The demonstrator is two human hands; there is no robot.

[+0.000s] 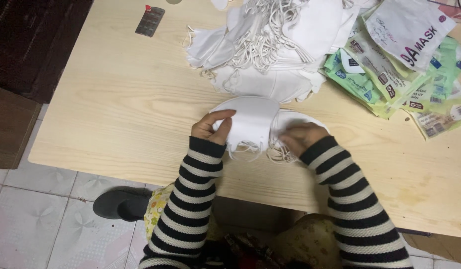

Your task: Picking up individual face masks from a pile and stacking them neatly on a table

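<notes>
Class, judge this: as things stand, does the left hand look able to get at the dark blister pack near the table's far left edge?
Probably yes: bare tabletop lies between the left hand and the blister pack, though that hand holds white masks.

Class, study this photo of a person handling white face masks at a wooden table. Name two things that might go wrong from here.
1. Ear loops dangle loose under the small mask stack held by the left hand and right hand; they may tangle.
2. The loose mask pile touches the green-and-white packets; a nudge might mix or spill them.
</notes>
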